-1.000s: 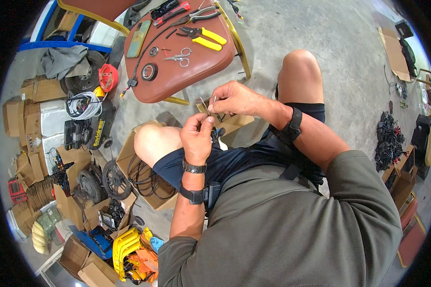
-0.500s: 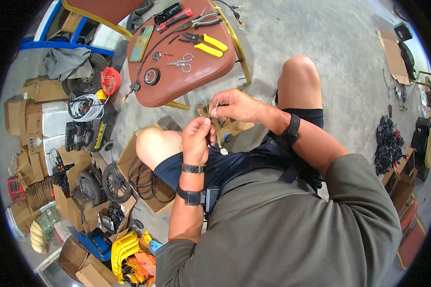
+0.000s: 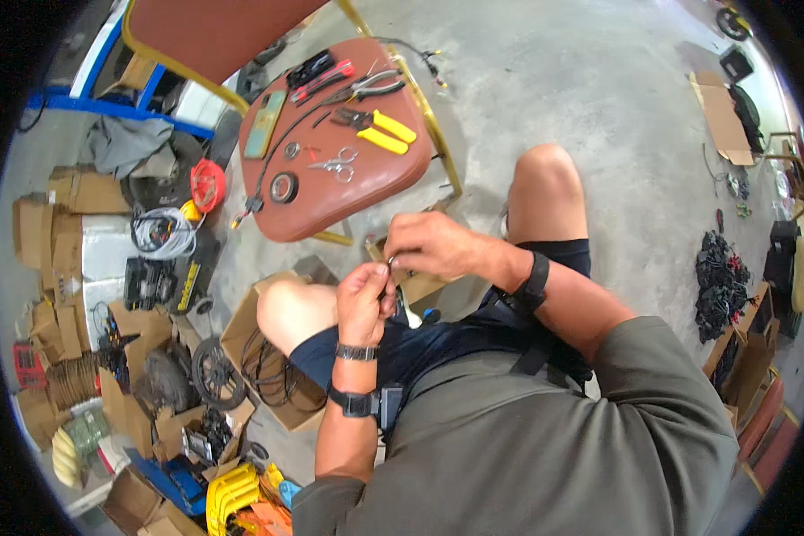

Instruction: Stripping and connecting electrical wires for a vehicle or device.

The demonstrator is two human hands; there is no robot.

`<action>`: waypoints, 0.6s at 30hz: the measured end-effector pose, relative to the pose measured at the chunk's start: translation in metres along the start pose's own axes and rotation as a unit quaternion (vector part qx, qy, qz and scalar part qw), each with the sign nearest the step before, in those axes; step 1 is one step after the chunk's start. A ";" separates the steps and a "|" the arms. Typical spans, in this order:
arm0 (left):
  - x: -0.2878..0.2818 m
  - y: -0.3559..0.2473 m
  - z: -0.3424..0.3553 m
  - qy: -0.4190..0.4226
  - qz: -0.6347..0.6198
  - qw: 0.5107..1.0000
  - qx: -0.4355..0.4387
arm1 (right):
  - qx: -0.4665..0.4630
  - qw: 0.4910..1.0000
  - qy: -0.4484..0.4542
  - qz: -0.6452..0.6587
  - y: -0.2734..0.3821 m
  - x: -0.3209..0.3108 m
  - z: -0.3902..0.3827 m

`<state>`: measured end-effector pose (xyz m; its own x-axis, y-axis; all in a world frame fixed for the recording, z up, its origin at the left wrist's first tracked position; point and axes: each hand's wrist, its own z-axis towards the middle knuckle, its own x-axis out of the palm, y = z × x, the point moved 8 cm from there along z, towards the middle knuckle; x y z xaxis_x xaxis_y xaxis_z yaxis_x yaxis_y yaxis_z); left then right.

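Observation:
Above my lap, my left hand [image 3: 363,297] and my right hand [image 3: 431,246] meet with their fingertips closed. Between them is pinched a thin, dark, wire-like piece [image 3: 390,262], mostly covered by the fingers. Just beyond lies a brown padded chair seat [image 3: 366,192]. On it rest yellow-handled wire strippers [image 3: 382,132], small scissors [image 3: 338,164], a roll of black tape [image 3: 284,188] and a smaller ring-shaped roll [image 3: 293,150]. Farther back are pliers [image 3: 377,86], a red-and-black cutter knife [image 3: 322,80], a phone [image 3: 264,125] and a dark cable [image 3: 281,147].
An open cardboard box with black cable [image 3: 281,380] stands by my left knee. Wheels [image 3: 216,373], cartons, a red helmet-like shell [image 3: 208,185] and yellow plastic parts [image 3: 232,496] crowd the left. A heap of black wiring [image 3: 722,286] lies on the floor at right.
My right hand has turned, its back now covering more of the pinched piece; the thin ends that stuck up are hidden. The view has shifted slightly, so the hands appear lower.

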<state>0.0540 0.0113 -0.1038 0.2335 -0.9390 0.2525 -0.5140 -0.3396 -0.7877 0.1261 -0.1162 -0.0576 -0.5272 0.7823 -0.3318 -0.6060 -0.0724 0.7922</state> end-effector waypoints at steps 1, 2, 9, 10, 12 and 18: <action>0.002 0.002 -0.002 -0.003 0.015 1.000 -0.013 | 0.006 1.000 -0.012 -0.007 0.001 0.000 -0.004; 0.001 0.002 0.001 0.011 0.010 1.000 -0.001 | 0.013 1.000 -0.019 -0.020 0.000 0.000 -0.005; -0.004 0.004 0.000 0.007 0.024 0.999 0.028 | 0.019 0.990 -0.025 -0.134 0.006 0.006 -0.006; -0.005 0.004 0.003 0.020 0.022 0.998 0.049 | 0.056 0.994 -0.004 -0.094 0.001 0.008 -0.005; 0.001 0.004 0.004 0.043 0.016 0.996 0.078 | 0.103 0.993 0.002 -0.064 -0.005 0.004 -0.009; 0.017 0.004 0.010 0.053 0.109 0.978 0.171 | 0.224 0.972 0.014 0.066 -0.016 -0.003 -0.025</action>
<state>0.0644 -0.0055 -0.1080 0.0530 -0.9936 0.0999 -0.2324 -0.1096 -0.9664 0.1226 -0.1331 -0.0814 -0.6029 0.7667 -0.2205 -0.2140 0.1108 0.9705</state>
